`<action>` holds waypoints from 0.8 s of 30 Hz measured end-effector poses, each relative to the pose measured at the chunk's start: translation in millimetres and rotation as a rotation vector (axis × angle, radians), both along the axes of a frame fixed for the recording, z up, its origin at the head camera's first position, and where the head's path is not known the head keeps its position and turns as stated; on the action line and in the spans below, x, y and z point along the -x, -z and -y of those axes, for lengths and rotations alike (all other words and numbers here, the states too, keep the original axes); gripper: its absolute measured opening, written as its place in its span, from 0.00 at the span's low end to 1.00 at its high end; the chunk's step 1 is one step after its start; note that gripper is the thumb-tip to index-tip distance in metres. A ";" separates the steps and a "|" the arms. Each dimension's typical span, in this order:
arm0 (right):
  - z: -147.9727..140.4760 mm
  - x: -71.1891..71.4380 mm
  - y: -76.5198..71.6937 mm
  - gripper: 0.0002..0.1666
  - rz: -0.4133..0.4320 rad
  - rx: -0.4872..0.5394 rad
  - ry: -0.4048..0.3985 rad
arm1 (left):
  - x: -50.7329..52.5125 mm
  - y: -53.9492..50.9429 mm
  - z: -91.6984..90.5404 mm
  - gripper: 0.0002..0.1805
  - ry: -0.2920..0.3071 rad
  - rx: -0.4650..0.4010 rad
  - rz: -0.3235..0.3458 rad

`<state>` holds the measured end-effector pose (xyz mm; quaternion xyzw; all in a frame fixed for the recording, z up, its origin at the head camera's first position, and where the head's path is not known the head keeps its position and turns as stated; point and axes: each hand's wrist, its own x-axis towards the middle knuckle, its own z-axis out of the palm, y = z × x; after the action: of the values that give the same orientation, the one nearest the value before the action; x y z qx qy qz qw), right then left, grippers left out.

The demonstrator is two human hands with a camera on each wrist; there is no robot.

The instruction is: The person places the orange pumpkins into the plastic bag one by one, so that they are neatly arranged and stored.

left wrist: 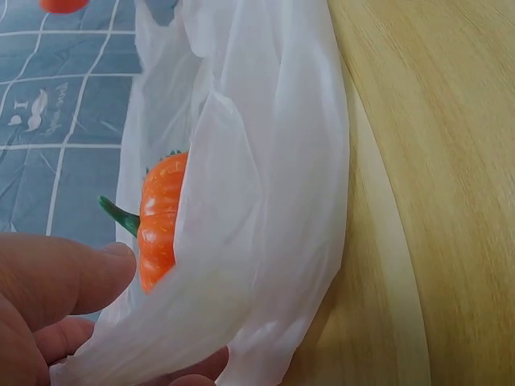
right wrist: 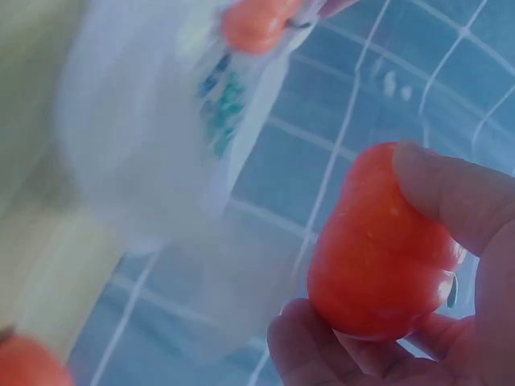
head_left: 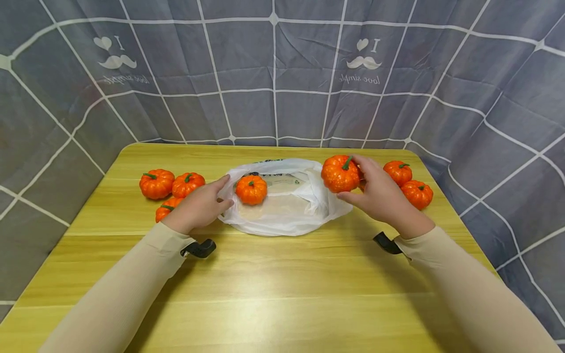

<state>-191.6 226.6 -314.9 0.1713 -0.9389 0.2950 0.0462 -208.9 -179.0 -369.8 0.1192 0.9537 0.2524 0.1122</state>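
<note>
A white plastic bag [head_left: 282, 228] lies on the table with its mouth spread and a small orange pumpkin [head_left: 251, 190] inside, at the left. My left hand [head_left: 200, 203] is at the bag's left rim; in the left wrist view the fingers curl behind the film, and the thumb [left wrist: 88, 277] is near the pumpkin's green stem. My right hand [head_left: 379, 193] grips another orange pumpkin [head_left: 340, 174] above the bag's right edge. The right wrist view shows this pumpkin [right wrist: 382, 249] between thumb and fingers.
Three pumpkins [head_left: 157, 184] sit left of the bag, partly behind my left hand. More pumpkins [head_left: 417, 194] stand at the right, one mostly hidden by my right hand. The wooden table [head_left: 282, 289] meets a grey checked curtain [head_left: 247, 59] at the back.
</note>
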 end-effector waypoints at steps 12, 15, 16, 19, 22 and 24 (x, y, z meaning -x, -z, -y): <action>59.9 18.8 6.6 0.55 0.032 -0.030 -0.103 | -0.1 -0.4 -2.3 0.43 -0.003 0.011 -0.009; 71.1 27.8 18.8 0.56 0.070 -0.048 -0.114 | 0.0 -0.2 -2.2 0.43 -0.003 0.010 -0.009; 74.4 30.5 23.5 0.56 0.082 -0.057 -0.113 | -0.1 0.0 -2.3 0.43 -0.002 0.009 -0.010; 83.2 38.7 37.5 0.56 0.120 -0.069 -0.118 | 0.0 0.2 -2.9 0.44 -0.002 0.005 -0.006; 90.2 45.0 48.3 0.54 0.143 -0.073 -0.112 | 0.4 0.5 -3.1 0.44 -0.002 0.001 -0.006; 94.1 48.2 53.2 0.54 0.153 -0.071 -0.104 | 0.9 0.8 -3.0 0.44 -0.004 0.002 -0.004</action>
<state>-239.8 132.5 -368.1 0.1983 -0.9393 0.2760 -0.0470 -209.7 -175.9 -370.6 0.1176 0.9543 0.2517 0.1101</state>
